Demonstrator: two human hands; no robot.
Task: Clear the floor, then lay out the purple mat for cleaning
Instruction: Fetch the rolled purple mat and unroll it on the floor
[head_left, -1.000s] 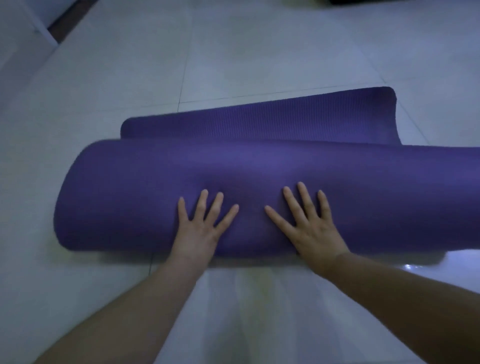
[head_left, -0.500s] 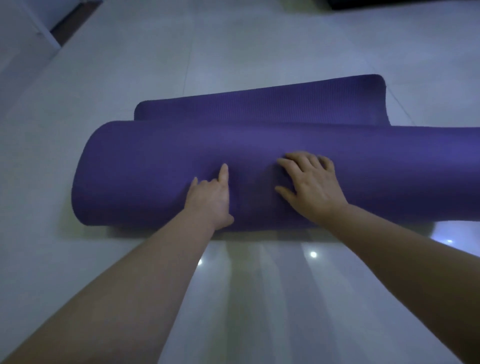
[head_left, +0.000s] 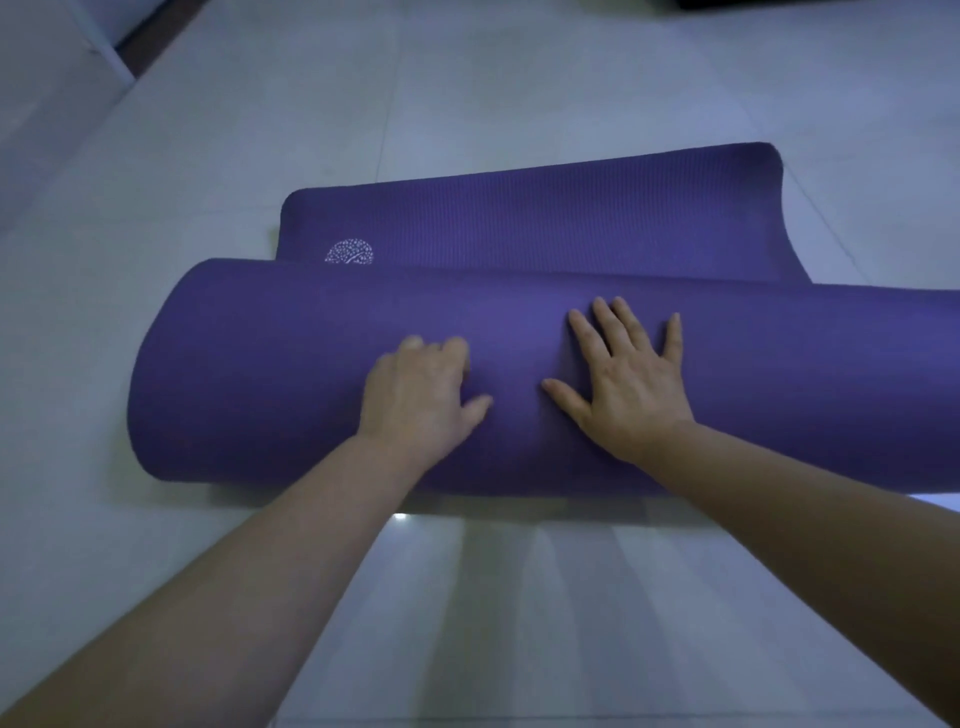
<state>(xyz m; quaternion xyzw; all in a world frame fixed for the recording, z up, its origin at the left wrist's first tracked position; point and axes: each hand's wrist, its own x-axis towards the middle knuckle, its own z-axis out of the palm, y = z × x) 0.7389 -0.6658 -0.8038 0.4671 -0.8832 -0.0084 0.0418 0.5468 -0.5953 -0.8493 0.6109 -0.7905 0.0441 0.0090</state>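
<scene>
The purple mat lies across the white tiled floor, mostly as a thick roll that runs out of view on the right. Beyond the roll a flat ribbed strip of the mat rests on the floor, with a small white tree logo near its left corner. Its far right corner curls up slightly. My left hand rests on top of the roll with the fingers bent. My right hand lies flat on the roll beside it, fingers spread. Neither hand holds anything.
Glossy white floor tiles surround the mat and reflect a ceiling light near the roll's front edge. A white wall or cabinet stands at the upper left, with a dark gap beside it. A dark object sits at the top right edge.
The roll has turned towards me, so more flat mat shows beyond it and the logo is uncovered. My left fingers have bent and my right hand has flattened on the roll.
</scene>
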